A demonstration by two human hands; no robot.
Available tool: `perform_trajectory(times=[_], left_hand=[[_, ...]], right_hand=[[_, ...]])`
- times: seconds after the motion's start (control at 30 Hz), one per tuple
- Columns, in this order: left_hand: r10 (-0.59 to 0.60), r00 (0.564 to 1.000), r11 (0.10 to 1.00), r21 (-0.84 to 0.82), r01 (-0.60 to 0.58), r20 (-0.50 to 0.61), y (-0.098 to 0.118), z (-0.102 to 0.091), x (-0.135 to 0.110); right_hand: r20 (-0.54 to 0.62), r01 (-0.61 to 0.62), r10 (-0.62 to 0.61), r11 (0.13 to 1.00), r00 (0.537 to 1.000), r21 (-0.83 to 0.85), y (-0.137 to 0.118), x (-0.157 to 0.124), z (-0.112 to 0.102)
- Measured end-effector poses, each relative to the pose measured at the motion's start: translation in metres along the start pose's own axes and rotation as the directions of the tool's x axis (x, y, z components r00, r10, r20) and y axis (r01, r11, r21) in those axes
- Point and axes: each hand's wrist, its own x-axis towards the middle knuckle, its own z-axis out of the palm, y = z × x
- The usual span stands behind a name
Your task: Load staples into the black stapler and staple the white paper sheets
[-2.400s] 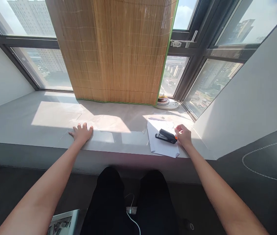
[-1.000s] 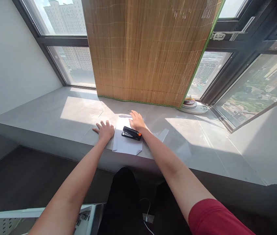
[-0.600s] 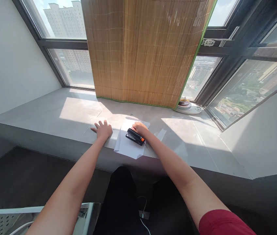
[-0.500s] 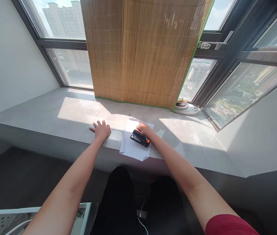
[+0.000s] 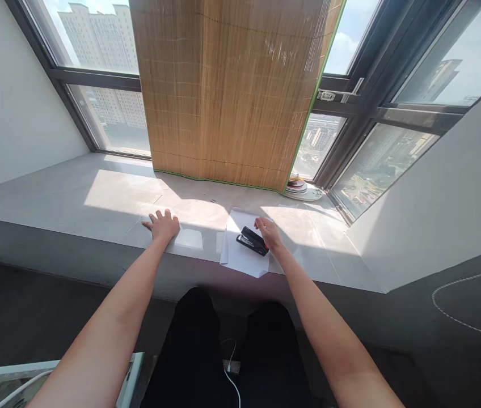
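A black stapler (image 5: 252, 242) with a red-orange end lies slanted on some white paper sheets (image 5: 244, 265) at the front edge of the windowsill. My right hand (image 5: 268, 233) is just right of the stapler, over the paper's right side. Its fingers are curled; what they hold, if anything, is hidden. Well to the left, my left hand (image 5: 164, 225) rests palm down on the sill with the fingers spread. It holds nothing.
The pale windowsill (image 5: 66, 215) runs beneath a hanging bamboo blind (image 5: 232, 102). Stacked plates (image 5: 304, 191) stand by the window corner. Below are my knees, a white cable (image 5: 234, 382) and a pale-framed object (image 5: 132, 379) at lower left.
The view has turned slightly right. The paper and stapler have slid right along the sill. My right hand has shifted right, from behind the stapler to its right side; my left hand stays put.
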Motion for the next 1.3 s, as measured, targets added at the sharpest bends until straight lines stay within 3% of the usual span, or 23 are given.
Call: perform_trajectory(times=[0.1,0.23,0.3,0.4,0.5,0.63,0.77,0.87,0.97,1.03,1.1,1.13,1.23,1.27,1.3], left_hand=[[-0.002,1.000,1.000,0.007,0.002,-0.012,0.000,0.002,0.002],[0.003,1.000,1.000,0.006,-0.003,-0.027,0.000,0.002,0.002],[0.008,0.999,1.000,0.002,-0.008,-0.034,-0.001,0.002,0.002],[0.020,1.000,1.000,-0.006,-0.020,-0.018,-0.001,0.001,0.002],[0.015,1.000,1.000,-0.010,-0.015,-0.012,-0.001,0.001,0.002],[0.009,1.000,1.000,0.001,-0.009,-0.016,0.001,0.002,0.003],[0.011,1.000,1.000,0.004,-0.011,-0.026,0.000,0.003,0.001],[0.006,0.998,1.000,0.008,-0.005,-0.065,0.001,0.000,-0.003],[0.114,0.984,0.993,0.009,-0.114,-0.140,0.015,-0.007,-0.013],[0.265,0.956,0.963,-0.015,-0.269,-0.127,0.041,-0.011,-0.025],[0.392,0.915,0.913,-0.084,-0.400,-0.093,0.080,-0.012,-0.042],[0.504,0.861,0.851,-0.134,-0.508,-0.069,0.103,-0.010,-0.053],[0.783,0.622,0.602,-0.254,-0.757,0.006,0.170,0.002,-0.089],[0.820,0.572,0.560,-0.262,-0.786,0.035,0.188,0.007,-0.101],[0.825,0.558,0.559,-0.259,-0.787,0.085,0.203,0.013,-0.112]], right_hand=[[0.028,0.074,-0.075,0.997,0.997,0.033,-0.008,-0.033,0.005],[-0.020,-0.006,0.007,1.000,1.000,0.028,-0.004,-0.051,0.005],[-0.151,-0.051,0.066,0.994,0.986,0.098,0.009,-0.051,-0.009],[-0.348,-0.128,0.153,0.987,0.925,0.095,0.044,-0.052,-0.041],[-0.428,-0.232,0.217,0.973,0.877,0.018,0.081,-0.056,-0.066],[-0.394,-0.264,0.198,0.957,0.897,-0.120,0.098,-0.060,-0.068],[-0.285,-0.172,0.080,0.933,0.955,-0.317,0.085,-0.059,-0.060],[-0.280,-0.134,0.027,0.919,0.960,-0.370,0.080,-0.060,-0.059],[-0.273,-0.124,0.019,0.920,0.962,-0.372,0.082,-0.060,-0.059],[-0.261,-0.113,0.016,0.926,0.965,-0.361,0.084,-0.059,-0.058],[-0.251,-0.099,0.008,0.931,0.968,-0.352,0.086,-0.058,-0.057],[-0.247,-0.090,0.001,0.932,0.969,-0.351,0.087,-0.057,-0.057],[-0.248,-0.069,-0.024,0.932,0.968,-0.356,0.088,-0.057,-0.057],[-0.249,-0.061,-0.032,0.932,0.968,-0.357,0.089,-0.057,-0.057],[-0.250,-0.051,-0.043,0.933,0.967,-0.356,0.091,-0.057,-0.057]])
